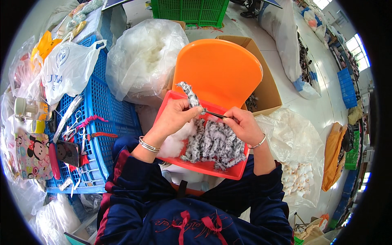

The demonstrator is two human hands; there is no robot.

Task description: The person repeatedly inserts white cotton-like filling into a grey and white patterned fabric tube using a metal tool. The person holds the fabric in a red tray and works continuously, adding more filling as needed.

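Yarn piece (pixel 188 91), grey and fluffy, stands at the centre of the frame, upper end free. The left hand (pixel 176 117) is closed around its lower part, thumb and fingers pinched together. The right hand (pixel 244 125) is likewise closed, gripping a thin dark tool (pixel 215 114) whose tip meets the piece by the left thumb; the tip itself is hidden. Judged from this, the step in hand is working the tool into the piece's lower end, probably with stuffing. The next move calls for a firm left pinch and a straight, gentle push. Below, a red tray (pixel 229 173) holds similar grey pieces (pixel 222 141) and, at its left, white stuffing (pixel 173 143). Beyond, an orange chair (pixel 216 67) fills the upper centre; a bag of stuffing (pixel 143 57) sits upper left.
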